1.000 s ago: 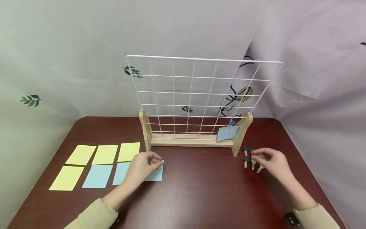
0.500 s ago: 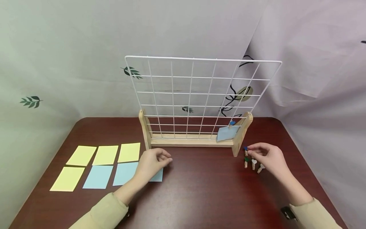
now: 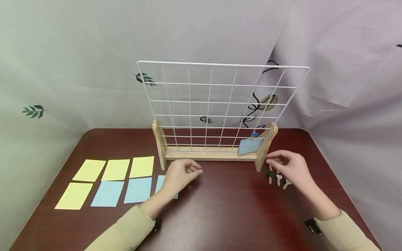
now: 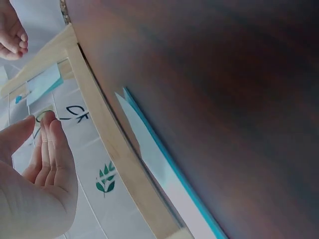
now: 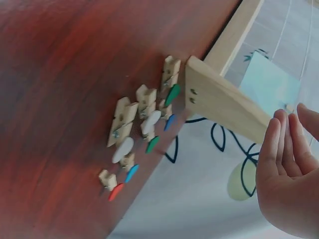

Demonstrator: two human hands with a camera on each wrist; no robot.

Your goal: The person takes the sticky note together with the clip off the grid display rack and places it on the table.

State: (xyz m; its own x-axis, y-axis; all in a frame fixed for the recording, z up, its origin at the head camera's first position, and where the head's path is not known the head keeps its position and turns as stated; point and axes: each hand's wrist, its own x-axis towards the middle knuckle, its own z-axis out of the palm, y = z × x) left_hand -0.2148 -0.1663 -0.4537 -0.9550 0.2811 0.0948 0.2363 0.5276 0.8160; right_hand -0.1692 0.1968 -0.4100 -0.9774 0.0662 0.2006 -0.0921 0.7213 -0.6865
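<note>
My left hand [image 3: 183, 176] hovers over the right part of a blue paper note [image 3: 159, 182], partly hiding it. In the left wrist view nothing shows between its thumb and its nearly straight fingers [image 4: 59, 144]; a blue note [image 4: 164, 174] rises off the table nearby. Above several small clothespins [image 3: 278, 179] hangs my right hand [image 3: 292, 169], thumb apart from relaxed fingers, holding nothing in the right wrist view. Those clothespins carry green, white, blue and red tops. A blue clothespin [image 3: 254, 135] fastens another blue note [image 3: 249, 145] to the white wire grid [image 3: 211, 84], low at its right.
The grid stands in a wooden base [image 3: 210, 157] with two side feet, between the hands and the back curtain [image 3: 194, 31]. Yellow notes [image 3: 115, 170] and more blue notes [image 3: 107, 194] lie at the left of the dark red table [image 3: 220, 216].
My left hand has moved right across the blue note, uncovering its left part. My right hand has drifted up and left from the clothespins toward the stand's right foot.
</note>
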